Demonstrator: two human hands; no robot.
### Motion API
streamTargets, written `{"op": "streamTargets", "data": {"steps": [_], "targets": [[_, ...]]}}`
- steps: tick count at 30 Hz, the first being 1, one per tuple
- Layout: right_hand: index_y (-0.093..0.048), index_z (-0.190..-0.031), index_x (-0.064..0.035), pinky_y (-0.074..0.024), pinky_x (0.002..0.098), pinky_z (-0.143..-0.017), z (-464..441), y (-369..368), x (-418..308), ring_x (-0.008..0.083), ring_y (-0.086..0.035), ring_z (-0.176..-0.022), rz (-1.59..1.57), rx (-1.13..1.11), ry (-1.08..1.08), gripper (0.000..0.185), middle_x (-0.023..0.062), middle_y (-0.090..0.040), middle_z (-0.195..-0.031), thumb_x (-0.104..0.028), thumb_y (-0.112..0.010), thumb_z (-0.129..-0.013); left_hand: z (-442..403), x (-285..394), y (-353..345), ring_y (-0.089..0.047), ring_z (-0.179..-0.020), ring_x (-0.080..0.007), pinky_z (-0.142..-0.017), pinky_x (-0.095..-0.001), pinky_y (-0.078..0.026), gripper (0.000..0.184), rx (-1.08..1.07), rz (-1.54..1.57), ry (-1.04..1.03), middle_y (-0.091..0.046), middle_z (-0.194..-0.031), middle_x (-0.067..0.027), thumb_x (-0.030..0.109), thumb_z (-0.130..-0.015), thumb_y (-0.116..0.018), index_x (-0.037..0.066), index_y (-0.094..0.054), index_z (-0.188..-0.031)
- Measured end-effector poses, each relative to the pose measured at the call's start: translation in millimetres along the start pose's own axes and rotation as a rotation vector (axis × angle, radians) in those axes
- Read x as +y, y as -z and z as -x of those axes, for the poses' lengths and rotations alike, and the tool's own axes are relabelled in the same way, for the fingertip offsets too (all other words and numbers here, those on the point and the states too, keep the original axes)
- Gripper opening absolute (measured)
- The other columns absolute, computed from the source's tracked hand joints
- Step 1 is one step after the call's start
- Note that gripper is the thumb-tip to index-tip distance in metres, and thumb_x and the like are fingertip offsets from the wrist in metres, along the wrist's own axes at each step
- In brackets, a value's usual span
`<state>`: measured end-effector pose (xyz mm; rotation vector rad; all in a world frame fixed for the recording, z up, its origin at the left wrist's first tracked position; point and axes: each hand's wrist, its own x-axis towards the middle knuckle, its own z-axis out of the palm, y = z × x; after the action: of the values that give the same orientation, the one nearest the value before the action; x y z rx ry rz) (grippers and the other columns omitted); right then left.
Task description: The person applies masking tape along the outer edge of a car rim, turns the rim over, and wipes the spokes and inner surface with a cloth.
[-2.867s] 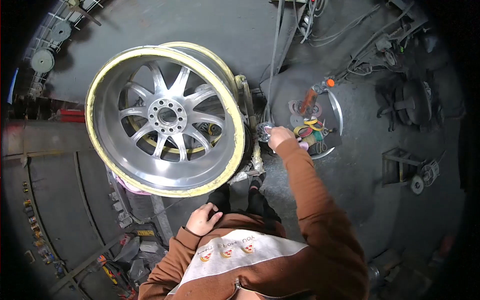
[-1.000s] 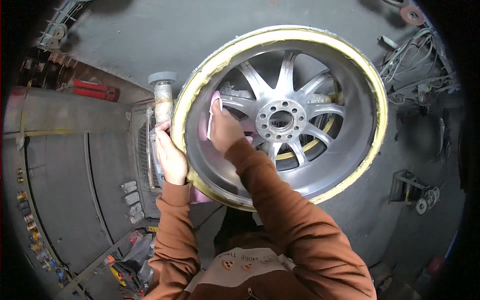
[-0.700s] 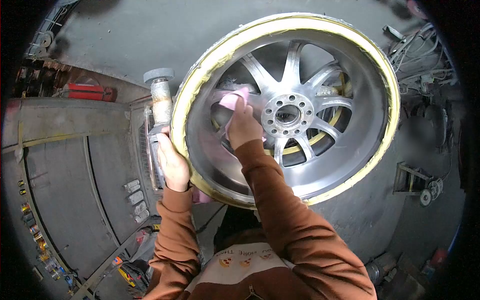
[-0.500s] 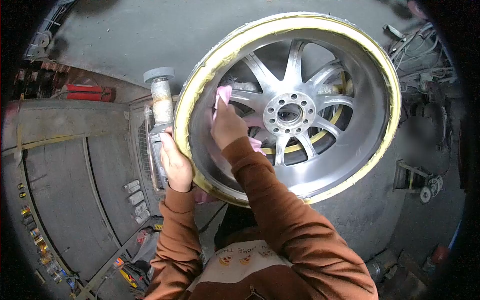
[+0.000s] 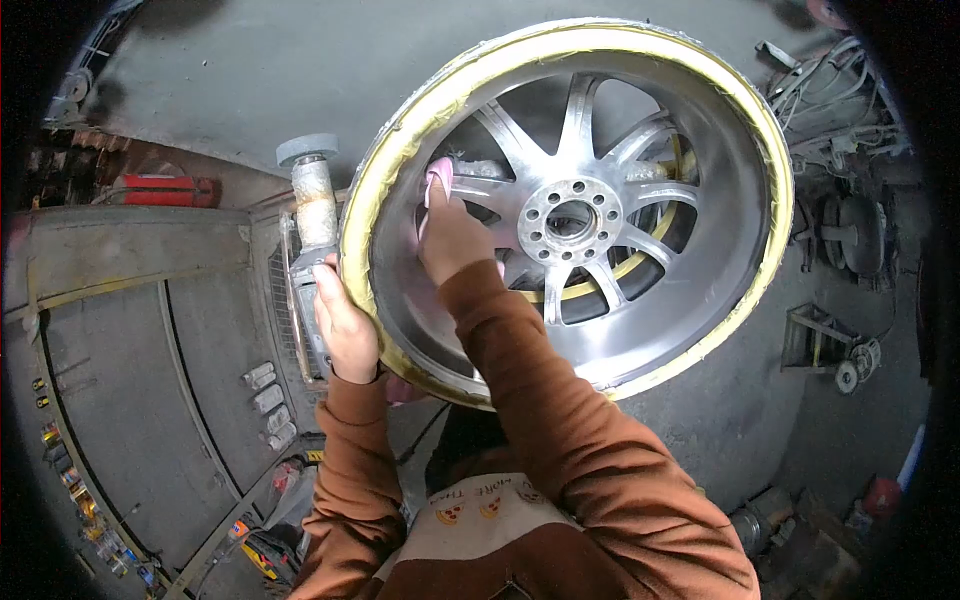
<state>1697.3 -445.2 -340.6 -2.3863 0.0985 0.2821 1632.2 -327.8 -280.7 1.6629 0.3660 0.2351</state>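
At left inside wheel [image 5: 548, 178], right hand [image 5: 457, 240] grips pink cloth [image 5: 440, 172], shifted left toward inner wall, so wall seems surface being rubbed. Left hand [image 5: 350, 328], fingers open, steadies taped edge [image 5: 358, 262] beside power tool [image 5: 315, 212].

We read "MORE THAN", upside down, on the cream fabric chest panel [image 5: 480, 525] of our brown long-sleeved top [image 5: 620, 470]; the small yellow rectangular label [image 5: 315, 456] is illegible.
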Motion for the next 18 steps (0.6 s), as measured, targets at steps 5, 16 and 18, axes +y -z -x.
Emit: {"op": "streamTargets", "data": {"steps": [5, 16, 18], "targets": [[-0.039, -0.130, -0.0117, -0.0481, 0.0502, -0.075, 14, 22, 26, 0.0425, -0.060, -0.086, 0.029, 0.041, -0.082, 0.043, 0.0231, -0.059, -0.096, -0.014, -0.044, -0.087, -1, -1, 1, -0.053, -0.090, -0.0154, -0.084, -0.0278, -0.041, 0.051, -0.008, 0.062, 0.037, -0.060, -0.099, -0.0092, 0.037, -0.102, -0.022, -0.001, -0.055, -0.105], [-0.038, -0.124, -0.0094, -0.0477, 0.0518, -0.067, 14, 12, 26, 0.0420, -0.061, -0.078, 0.106, -0.032, -0.032, 0.040, 0.0219, -0.058, -0.097, -0.014, -0.047, -0.085, -1, -3, 2, -0.051, -0.091, -0.0148, -0.084, -0.0273, -0.040, 0.048, -0.062, 0.195, 0.063, -0.058, -0.100, -0.0075, 0.036, -0.102, -0.023, -0.001, -0.054, -0.106], [-0.035, -0.127, -0.0096, -0.0487, 0.0498, -0.064, 13, 1, 32, 0.0404, -0.062, -0.075, 0.103, -0.017, 0.014, 0.044, 0.0234, -0.057, -0.095, -0.010, -0.044, -0.084, -3, -8, 5, -0.051, -0.091, -0.0147, -0.085, -0.0272, -0.040, 0.048, -0.062, 0.166, 0.056, -0.058, -0.101, -0.0075, 0.036, -0.102, -0.023, -0.001, -0.054, -0.107]]}}
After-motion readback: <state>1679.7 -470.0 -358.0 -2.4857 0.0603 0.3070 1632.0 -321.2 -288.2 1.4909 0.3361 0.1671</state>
